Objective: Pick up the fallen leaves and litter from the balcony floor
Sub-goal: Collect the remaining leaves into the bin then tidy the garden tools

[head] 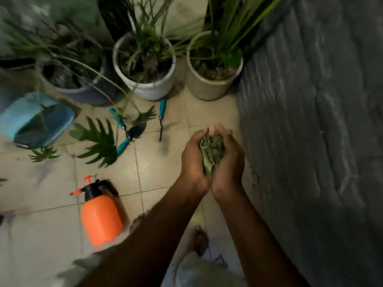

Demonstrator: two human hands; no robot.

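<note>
my left hand (193, 162) and right hand (228, 164) cupped together round the leaves (211, 152), right of the sprayer (101, 212). wad runs lengthwise away from me, centred between palms; neither hand nearer.

Dull green leaves (211, 152); orange sprayer (100, 216); teal-handled tools (123, 145).

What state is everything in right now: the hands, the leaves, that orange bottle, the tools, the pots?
leaves: bunched, held above the floor
left hand: cupped round the leaves
right hand: cupped round the leaves
sprayer: standing on the tiles, top on
trowel: lying flat on the tiles
white pot: upright, planted
beige pot: upright, planted
</note>
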